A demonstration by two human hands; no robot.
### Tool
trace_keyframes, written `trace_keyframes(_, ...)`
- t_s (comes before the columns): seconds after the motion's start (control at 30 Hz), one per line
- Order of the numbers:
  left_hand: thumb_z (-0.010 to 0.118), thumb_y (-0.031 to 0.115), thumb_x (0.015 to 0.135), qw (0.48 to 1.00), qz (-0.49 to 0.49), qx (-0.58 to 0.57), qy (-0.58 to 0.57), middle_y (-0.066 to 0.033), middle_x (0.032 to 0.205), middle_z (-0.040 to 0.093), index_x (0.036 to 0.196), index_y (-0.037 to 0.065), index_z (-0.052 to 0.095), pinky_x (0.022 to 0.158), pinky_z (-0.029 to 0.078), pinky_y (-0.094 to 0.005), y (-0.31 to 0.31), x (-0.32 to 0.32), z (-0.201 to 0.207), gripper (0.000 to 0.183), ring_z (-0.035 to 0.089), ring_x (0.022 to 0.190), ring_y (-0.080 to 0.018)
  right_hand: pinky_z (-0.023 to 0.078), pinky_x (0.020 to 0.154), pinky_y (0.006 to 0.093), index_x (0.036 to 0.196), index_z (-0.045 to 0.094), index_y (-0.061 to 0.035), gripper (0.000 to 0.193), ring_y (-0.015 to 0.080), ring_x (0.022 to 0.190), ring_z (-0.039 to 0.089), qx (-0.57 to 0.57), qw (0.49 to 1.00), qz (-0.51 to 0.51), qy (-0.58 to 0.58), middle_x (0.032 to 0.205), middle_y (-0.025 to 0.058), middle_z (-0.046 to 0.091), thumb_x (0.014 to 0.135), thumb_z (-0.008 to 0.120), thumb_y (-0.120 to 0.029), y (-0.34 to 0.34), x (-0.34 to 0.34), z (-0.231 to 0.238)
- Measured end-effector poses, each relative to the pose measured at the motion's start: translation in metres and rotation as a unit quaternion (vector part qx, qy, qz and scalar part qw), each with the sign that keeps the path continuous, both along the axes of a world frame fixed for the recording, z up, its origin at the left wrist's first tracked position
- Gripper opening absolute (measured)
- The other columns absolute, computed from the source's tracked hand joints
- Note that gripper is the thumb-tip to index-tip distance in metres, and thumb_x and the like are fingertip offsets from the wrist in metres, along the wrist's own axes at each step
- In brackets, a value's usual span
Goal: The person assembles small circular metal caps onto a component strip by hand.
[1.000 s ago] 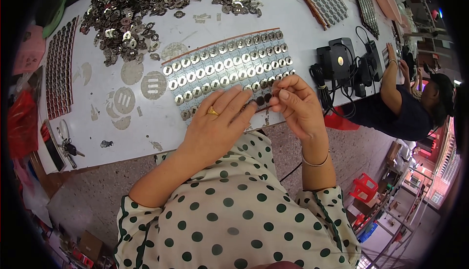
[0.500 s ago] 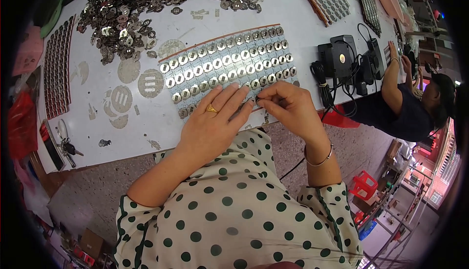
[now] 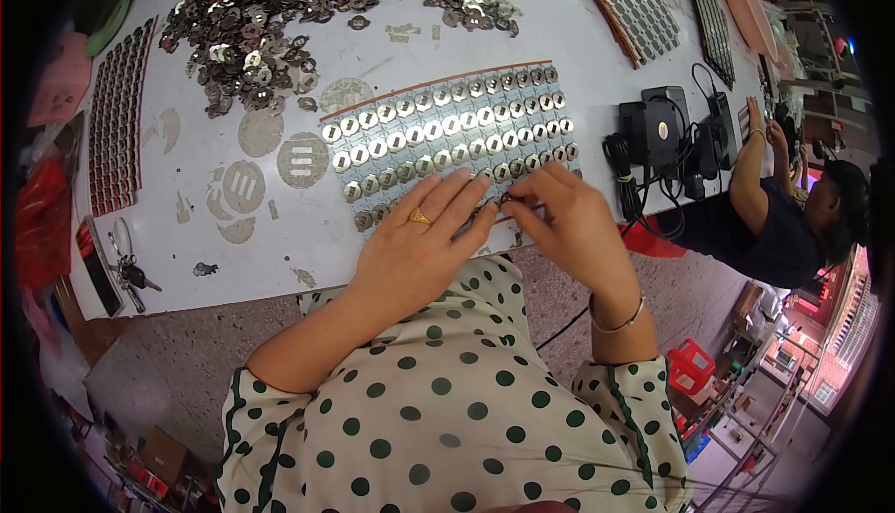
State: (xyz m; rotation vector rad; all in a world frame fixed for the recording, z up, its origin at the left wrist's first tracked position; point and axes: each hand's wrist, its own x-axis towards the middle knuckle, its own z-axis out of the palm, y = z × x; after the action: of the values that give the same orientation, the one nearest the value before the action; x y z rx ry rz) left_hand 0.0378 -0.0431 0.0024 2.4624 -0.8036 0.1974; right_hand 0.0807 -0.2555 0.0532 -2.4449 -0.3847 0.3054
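A blue-grey panel (image 3: pixel 508 68) with a reddish-brown far edge lies before me, bearing rows of shiny round metal discs (image 3: pixel 430 129) with slotted middles. My left hand (image 3: pixel 419 243), a gold ring on one finger, rests flat across the panel's near part with its fingers stretched out, covering some discs. At the near edge, just right of the left fingertips, my right hand (image 3: pixel 573 224) pinches a small dark metal piece (image 3: pixel 506 199) between thumb and forefinger. Most of that piece is hidden by the fingers.
Loose metal discs (image 3: pixel 252 42) are heaped at the far left. Stacked panels stand at the left (image 3: pixel 117 131) and far right (image 3: pixel 634 10). Black adapters with cables (image 3: pixel 653 131) sit right of my panel. Keys (image 3: pixel 135 275) lie near the left corner. Another person (image 3: pixel 792 215) works at the right.
The whole table scene has shifted slightly right and down in the view. Both hands keep nearly the same place on the panel, the right still pinching at the near edge.
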Motion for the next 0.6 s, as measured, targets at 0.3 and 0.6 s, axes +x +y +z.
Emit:
trace_keyframes(0.3,0.073,0.008,0.08,1.0,-0.01,-0.017,0.001,-0.0097,0.138,0.061,0.118,0.008,0.071,0.112,0.043,-0.0447,0.004,-0.005,0.0,0.038,0.055,0.132,-0.0281,0.053,0.085,0.0442,0.112,0.07,-0.0041,0.022,0.0357,0.093,0.064,-0.009,0.96,-0.035,-0.278,0.094,0.0148,0.07,0.091,0.068,-0.007,0.017,0.139,-0.033)
trace_keyframes(0.6,0.074,0.009,0.08,1.0,-0.003,-0.03,0.005,-0.0091,0.135,0.061,0.116,0.007,0.071,0.108,0.045,-0.0449,0.009,-0.005,0.002,0.037,0.056,0.129,-0.0275,0.057,0.081,0.0335,0.113,0.074,-0.0034,0.025,0.024,0.087,0.07,0.029,0.985,-0.001,-0.17,0.1,0.0102,0.068,0.089,0.071,0.0,0.009,0.137,-0.032)
